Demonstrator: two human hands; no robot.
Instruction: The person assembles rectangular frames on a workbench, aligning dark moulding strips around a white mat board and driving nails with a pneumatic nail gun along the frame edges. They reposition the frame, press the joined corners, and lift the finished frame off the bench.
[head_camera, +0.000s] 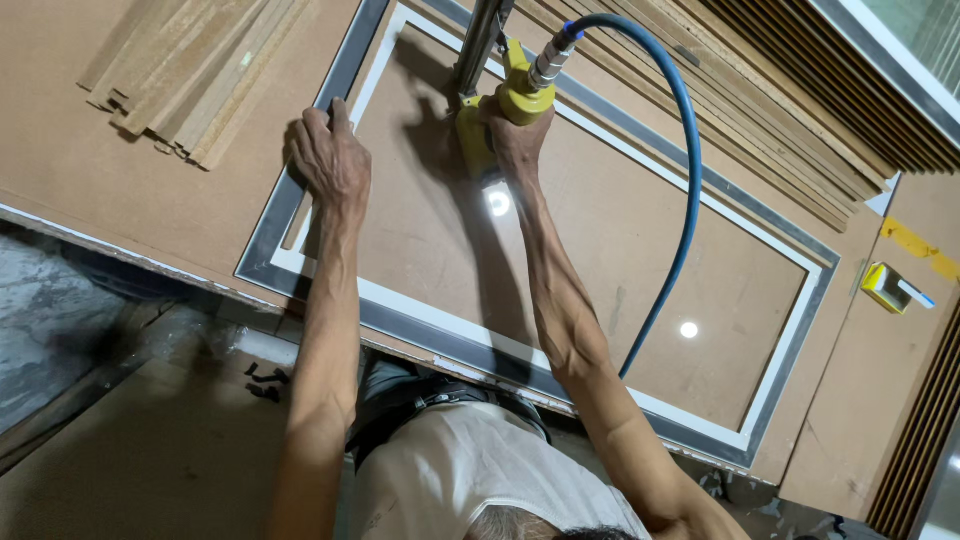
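There is one yellow air tool (505, 105), one blue hose (680, 190) and one framed panel (790, 330). One stack of wooden strips (190, 70) lies on the tabletop (90, 190), and one small yellow box (885, 287). Two hands are visible.

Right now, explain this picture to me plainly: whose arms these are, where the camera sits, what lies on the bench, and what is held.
The one view comes from a camera on the person's head, looking down at both bare arms. The right hand grips a yellow air tool fed by a blue hose. The left hand presses on a grey and white frame that lies flat on a brown board bench. A stack of wooden strips lies at the far left, and a small yellow and white object at the right.
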